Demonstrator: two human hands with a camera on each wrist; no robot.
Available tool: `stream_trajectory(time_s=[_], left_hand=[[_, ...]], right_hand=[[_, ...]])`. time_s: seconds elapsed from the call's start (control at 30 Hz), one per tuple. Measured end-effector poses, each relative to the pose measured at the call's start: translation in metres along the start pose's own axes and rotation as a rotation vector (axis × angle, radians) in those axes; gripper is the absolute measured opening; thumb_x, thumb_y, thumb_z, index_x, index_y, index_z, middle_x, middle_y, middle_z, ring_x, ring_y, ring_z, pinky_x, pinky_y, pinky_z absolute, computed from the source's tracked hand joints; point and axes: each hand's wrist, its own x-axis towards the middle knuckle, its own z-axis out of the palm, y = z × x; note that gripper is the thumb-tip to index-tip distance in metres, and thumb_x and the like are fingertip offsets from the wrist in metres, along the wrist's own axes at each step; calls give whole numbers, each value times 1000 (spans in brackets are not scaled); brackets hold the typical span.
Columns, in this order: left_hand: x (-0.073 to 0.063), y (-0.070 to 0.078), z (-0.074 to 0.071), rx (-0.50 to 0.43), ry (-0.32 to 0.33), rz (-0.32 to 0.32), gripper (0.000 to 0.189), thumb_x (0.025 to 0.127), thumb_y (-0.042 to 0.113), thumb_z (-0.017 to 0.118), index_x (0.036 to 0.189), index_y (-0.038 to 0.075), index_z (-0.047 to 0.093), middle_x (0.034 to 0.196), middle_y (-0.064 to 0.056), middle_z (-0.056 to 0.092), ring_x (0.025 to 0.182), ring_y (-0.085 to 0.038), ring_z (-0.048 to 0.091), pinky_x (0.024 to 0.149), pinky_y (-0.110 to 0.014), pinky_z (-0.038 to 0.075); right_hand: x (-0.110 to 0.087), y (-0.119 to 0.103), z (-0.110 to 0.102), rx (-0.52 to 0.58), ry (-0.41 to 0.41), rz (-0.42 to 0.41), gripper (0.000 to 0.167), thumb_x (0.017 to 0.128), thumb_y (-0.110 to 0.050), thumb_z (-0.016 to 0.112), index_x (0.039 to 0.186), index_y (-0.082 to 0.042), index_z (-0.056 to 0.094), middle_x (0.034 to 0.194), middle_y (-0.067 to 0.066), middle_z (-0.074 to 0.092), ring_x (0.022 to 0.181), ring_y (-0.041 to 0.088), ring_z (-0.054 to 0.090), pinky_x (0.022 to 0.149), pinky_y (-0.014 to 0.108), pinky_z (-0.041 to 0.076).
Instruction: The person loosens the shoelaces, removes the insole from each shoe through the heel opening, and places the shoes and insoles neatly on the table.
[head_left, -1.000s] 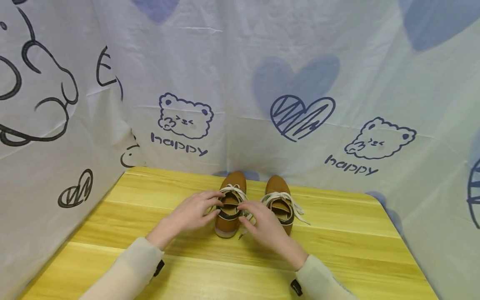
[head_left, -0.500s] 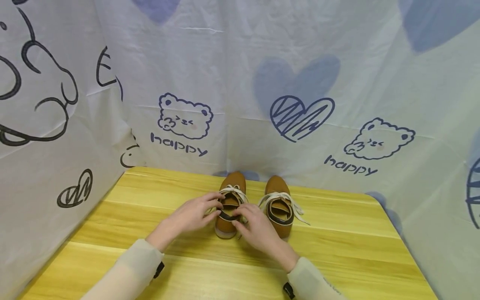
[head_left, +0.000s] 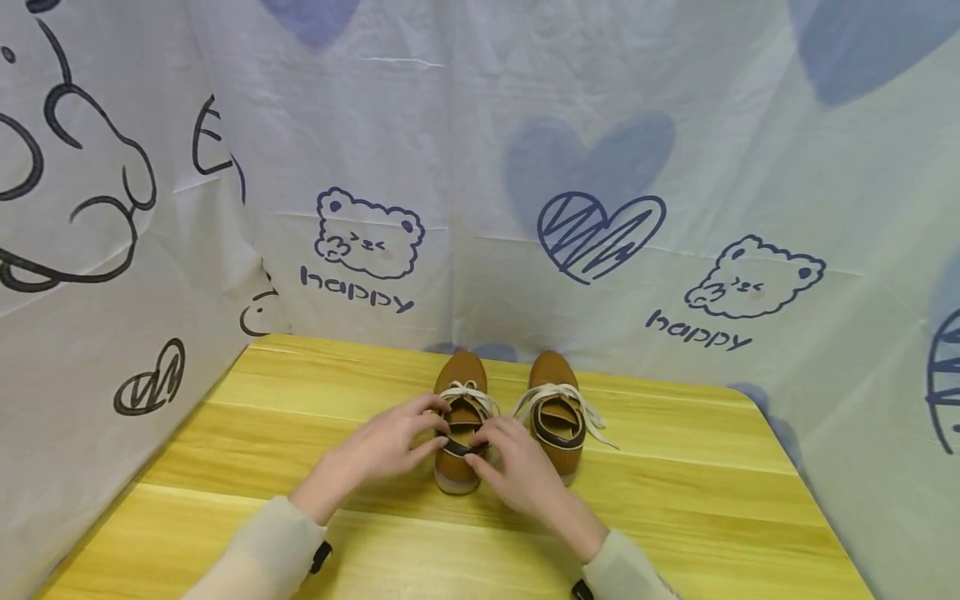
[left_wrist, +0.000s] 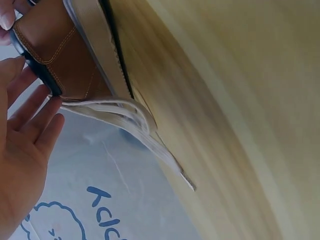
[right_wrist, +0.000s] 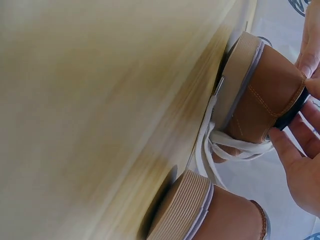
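Two brown leather lace-up shoes with white laces stand side by side, toes pointing away from me. At the left shoe (head_left: 454,477), my left hand (head_left: 390,440) pinches the dark-lined collar on its left side. My right hand (head_left: 525,471) holds the same collar at the right rear, thumb outside and fingers in the opening. The right wrist view shows that shoe's heel (right_wrist: 265,92) between both hands. Its white lace (left_wrist: 132,117) hangs down the side in the left wrist view. The right shoe (head_left: 553,368) stands apart, untouched, beside my right hand.
A yellow wood-grain table (head_left: 675,500) lies under the shoes. White cloth (head_left: 480,283) printed with hearts and bears hangs behind the far edge and along the left. The right shoe's lace (head_left: 596,425) trails onto the table.
My right hand has moved left from beside the left shoe and taken hold of its collar. The left shoe has slid slightly toward me; the right shoe has stayed put.
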Motion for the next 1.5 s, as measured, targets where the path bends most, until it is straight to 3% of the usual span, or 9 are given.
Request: stream_trajectory(time_s=[0.27, 0.6, 0.8, 0.97, 1.1, 1.23, 1.37, 1.5], left_hand=[[-8, 19, 3, 14, 50, 54, 14, 99, 26, 73, 107, 16, 77, 129, -6, 63, 112, -22, 66, 97, -40, 57], [-20, 39, 2, -63, 25, 46, 23, 98, 30, 74, 116, 15, 74, 132, -2, 60, 110, -17, 65, 91, -36, 58], [-21, 42, -1, -101, 80, 63, 30, 97, 29, 75, 124, 15, 70, 135, 0, 59, 113, -15, 64, 91, -34, 58], [-21, 40, -4, -90, 102, 87, 30, 99, 24, 72, 127, 13, 69, 135, -1, 62, 113, -17, 64, 94, -37, 57], [-21, 39, -6, -61, 35, 52, 33, 101, 22, 69, 132, 12, 67, 140, -1, 61, 123, -20, 62, 104, -43, 53], [-19, 34, -6, -41, -85, 8, 42, 102, 23, 67, 142, 13, 62, 149, -4, 57, 137, -24, 53, 114, -51, 43], [-18, 31, -6, -35, -193, -2, 51, 99, 25, 71, 148, 15, 58, 155, -5, 52, 146, -32, 44, 118, -58, 35], [-16, 32, -6, -60, -269, 8, 63, 93, 27, 77, 151, 16, 55, 158, -4, 50, 149, -38, 38, 120, -62, 30]], right_hand=[[-13, -7, -4, -4, -2, 2, 18, 92, -27, 82, 98, -16, 69, 112, -1, 66, 110, 19, 60, 96, 39, 54], [-37, -11, -17, 33, 16, -82, 29, 85, -34, 86, 87, -18, 63, 102, -5, 64, 101, 14, 58, 84, 32, 55], [-51, -7, -26, 88, 29, -190, 29, 83, -32, 88, 86, -19, 62, 100, -8, 62, 104, 14, 59, 89, 31, 55], [-60, -6, -37, 165, -56, -196, 25, 87, -31, 86, 87, -21, 62, 103, -3, 65, 112, 19, 60, 98, 34, 53], [-64, -2, -44, 190, -95, -242, 25, 88, -31, 86, 87, -23, 62, 104, -5, 64, 114, 18, 60, 100, 35, 52], [-68, 4, -49, 217, -108, -302, 25, 87, -30, 86, 87, -23, 63, 105, -7, 63, 111, 14, 59, 97, 32, 52], [-72, 6, -56, 251, -143, -300, 24, 86, -30, 88, 84, -24, 64, 109, -6, 63, 109, 12, 59, 93, 31, 53], [-76, 7, -63, 312, -215, -242, 23, 86, -28, 88, 83, -25, 65, 116, -3, 64, 110, 14, 60, 94, 35, 53]])
